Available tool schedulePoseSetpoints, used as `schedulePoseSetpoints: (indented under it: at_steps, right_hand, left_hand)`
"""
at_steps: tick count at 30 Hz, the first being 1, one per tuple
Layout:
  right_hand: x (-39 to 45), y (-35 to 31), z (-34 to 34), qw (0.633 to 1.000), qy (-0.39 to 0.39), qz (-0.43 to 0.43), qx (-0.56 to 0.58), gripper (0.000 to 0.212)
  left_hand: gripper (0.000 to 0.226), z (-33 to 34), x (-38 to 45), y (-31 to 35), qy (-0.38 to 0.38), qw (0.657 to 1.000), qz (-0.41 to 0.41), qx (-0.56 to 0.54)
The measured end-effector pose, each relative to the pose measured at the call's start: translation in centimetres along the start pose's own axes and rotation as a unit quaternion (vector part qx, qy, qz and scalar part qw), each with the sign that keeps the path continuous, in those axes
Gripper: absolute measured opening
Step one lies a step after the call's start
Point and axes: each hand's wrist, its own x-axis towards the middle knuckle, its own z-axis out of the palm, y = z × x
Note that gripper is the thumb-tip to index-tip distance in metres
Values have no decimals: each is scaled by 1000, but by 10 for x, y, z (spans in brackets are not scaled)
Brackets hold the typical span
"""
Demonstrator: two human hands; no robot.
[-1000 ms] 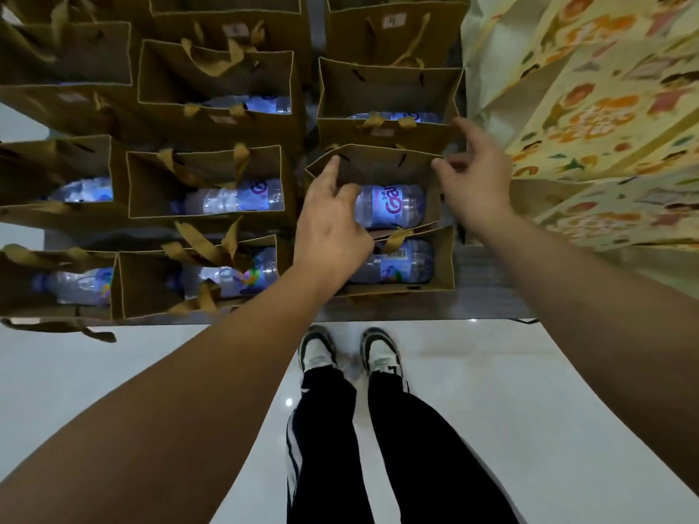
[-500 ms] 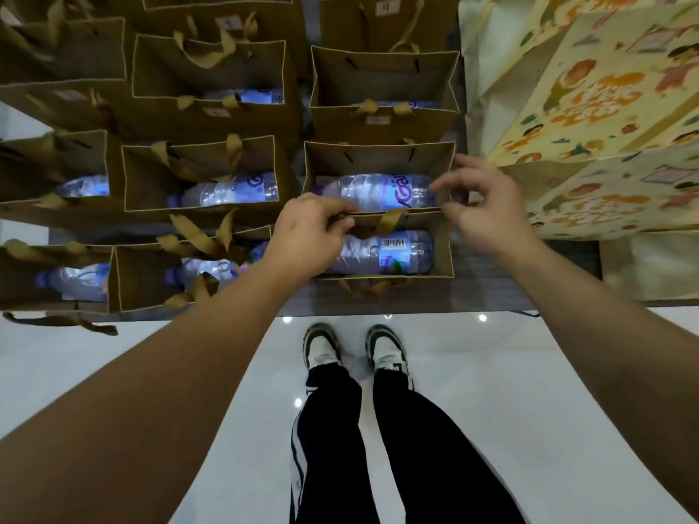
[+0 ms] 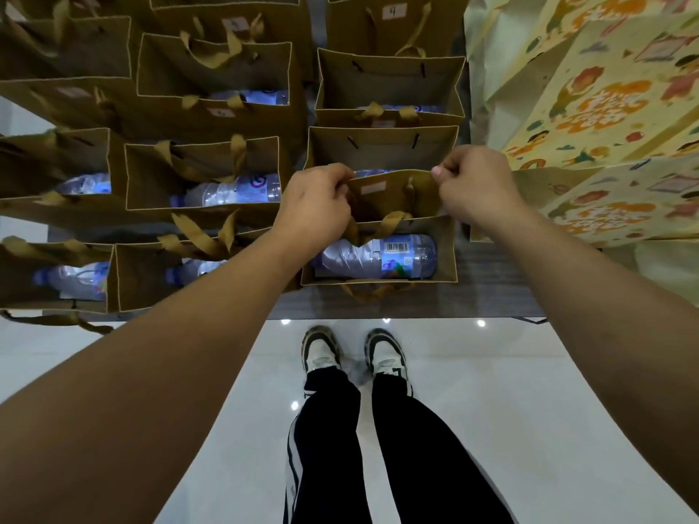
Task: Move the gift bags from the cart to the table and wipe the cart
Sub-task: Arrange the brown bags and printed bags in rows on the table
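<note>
Both hands now on second-row bag (image 3: 382, 191) | left hand (image 3: 314, 209) and right hand (image 3: 476, 187) pinch its near rim — bag on surface behind front bag (image 3: 378, 255) | risk: paper rim tears, bottle weight.

Right of the fingers, large cream printed bags (image 3: 601, 107) with orange cartoon figures stand stacked. Below the fingers: glossy white floor (image 3: 529, 410), black-and-white sneakers (image 3: 321, 351), black striped trousers (image 3: 329, 448).
</note>
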Motion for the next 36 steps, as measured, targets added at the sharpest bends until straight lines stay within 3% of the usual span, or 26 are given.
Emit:
schedulePoseSetpoints:
  at_steps: [3, 6, 9, 11, 12, 14, 17, 22, 28, 33, 36]
  right_hand:
    - [-12, 7, 1, 998, 35, -29, 47, 17]
    - [-57, 25, 5, 989, 46, -53, 134, 47]
    - [-114, 49, 18, 980, 81, -180, 13, 44]
    - [-129, 61, 31, 956, 33, -276, -97, 33]
    - [-127, 64, 36, 950, 0, -281, -133, 25]
    - [-114, 63, 39, 959, -34, -243, -144, 15]
    - [-96, 52, 32, 972, -64, -191, -119, 20]
    - [-81, 47, 23, 978, -76, -167, -102, 26]
    - [-89, 49, 22, 982, -79, -147, -83, 27]
    - [-129, 44, 6, 989, -103, -106, -19, 33]
    - [-160, 35, -17, 995, -69, -58, 46, 39]
  left_hand:
    - [33, 1, -6, -6, 25, 999, 30, 30]
    - [32, 5, -35, -16, 90, 987, 91, 95]
    - [25, 16, -78, -23, 167, 963, 170, 123]
    - [26, 25, -99, -31, 112, 957, 225, 142]
    - [29, 30, -104, -34, 62, 954, 235, 178]
    - [23, 37, -107, -37, 9, 942, 225, 249]
    - [2, 34, -95, -28, 20, 954, 158, 253]
    - [17, 31, -72, -12, 10, 958, 102, 269]
    - [17, 31, -74, -12, -28, 957, 81, 278]
    - [29, 21, -94, 5, -125, 972, 33, 195]
    - [31, 2, -110, 35, -127, 976, 34, 174]
